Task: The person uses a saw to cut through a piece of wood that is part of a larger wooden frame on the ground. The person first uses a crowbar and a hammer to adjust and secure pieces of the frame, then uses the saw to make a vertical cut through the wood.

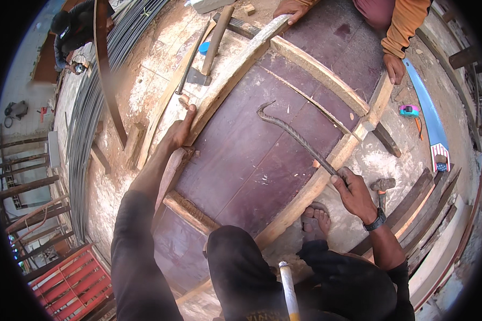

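My right hand [354, 193] is wrapped round the lower end of a crowbar [294, 134], a ribbed metal bar with a hooked tip. Its hook reaches over a dark reddish-brown panel [225, 166]. My left hand [181, 128] grips the left wooden beam [235, 72] of a timber frame that lies on the panel. Short cross pieces, such as the near crosspiece [190, 212], join the two long beams; the right beam [300, 200] passes under the crowbar. Across from me, another person's hands [394, 68] hold the far part of the frame.
An axe [211, 51] lies left of the frame. To the right are a hand saw [424, 104], a tape measure [408, 110], a hammer [382, 185] and stacked planks [412, 214]. Bundled steel rods [91, 117] run along the left. A second person [80, 32] crouches at far left.
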Demonstrator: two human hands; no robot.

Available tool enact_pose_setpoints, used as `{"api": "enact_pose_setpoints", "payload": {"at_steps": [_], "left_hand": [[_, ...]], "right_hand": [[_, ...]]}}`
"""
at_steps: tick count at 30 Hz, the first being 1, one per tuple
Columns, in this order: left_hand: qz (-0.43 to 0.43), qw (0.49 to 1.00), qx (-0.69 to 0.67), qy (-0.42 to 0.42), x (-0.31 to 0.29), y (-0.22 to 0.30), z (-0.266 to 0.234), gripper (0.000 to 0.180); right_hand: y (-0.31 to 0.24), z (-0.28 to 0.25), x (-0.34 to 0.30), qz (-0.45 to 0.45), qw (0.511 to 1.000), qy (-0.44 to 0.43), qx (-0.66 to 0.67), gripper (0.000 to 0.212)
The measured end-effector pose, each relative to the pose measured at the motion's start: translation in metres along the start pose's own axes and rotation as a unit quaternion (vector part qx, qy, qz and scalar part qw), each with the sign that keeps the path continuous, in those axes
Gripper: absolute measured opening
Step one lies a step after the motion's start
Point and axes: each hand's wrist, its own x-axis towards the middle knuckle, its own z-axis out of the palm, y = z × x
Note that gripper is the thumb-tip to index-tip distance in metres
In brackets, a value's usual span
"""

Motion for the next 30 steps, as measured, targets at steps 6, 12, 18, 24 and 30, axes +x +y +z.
{"api": "enact_pose_setpoints", "payload": {"at_steps": [6,12,18,24,30], "left_hand": [[0.019,1.0,-0.015,0.016,-0.004,0.001,0.015,0.119],[0.016,0.999,0.046,0.018,0.001,0.002,0.016,0.116],[-0.017,0.997,0.066,-0.024,0.025,-0.016,0.019,0.121],[0.009,0.998,0.02,-0.055,0.022,-0.009,0.02,0.115],[0.032,0.999,0.009,-0.019,0.022,-0.014,0.025,0.107]], "right_hand": [[-0.021,-0.022,0.047,0.038,0.999,-0.027,0.001,0.043],[-0.038,-0.05,0.108,0.007,0.992,-0.084,-0.095,0.048],[-0.044,-0.057,0.142,0.018,0.989,-0.099,-0.112,0.052],[-0.051,-0.067,0.155,0.01,0.98,-0.126,-0.151,0.055],[-0.042,-0.07,0.167,0.014,0.986,-0.104,-0.129,0.055]]}}
